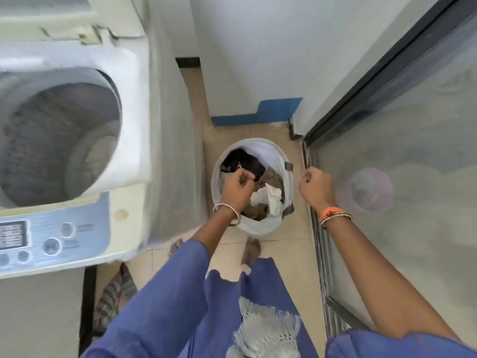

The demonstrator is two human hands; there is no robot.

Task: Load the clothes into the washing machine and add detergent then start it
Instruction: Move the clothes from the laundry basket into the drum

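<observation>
A white top-loading washing machine (124, 120) stands at the left with its lid up, and its drum (59, 140) looks empty. On the floor in the middle sits a round white laundry basket (268, 151) holding a black garment (247, 162), brown clothes and a white cloth (269, 196). My left hand (236, 188) is over the basket, its curled fingers pinching the near edge of the black garment. My right hand (313, 188) hovers just outside the basket's right rim, curled into a fist with nothing visible in it. No detergent is in view.
The machine's control panel (49, 241) faces me at the lower left. A frosted sliding glass door (413, 151) runs along the right, with a pale purple bucket (366, 189) behind it. A striped mat (116, 295) lies by the machine. The tiled floor strip is narrow.
</observation>
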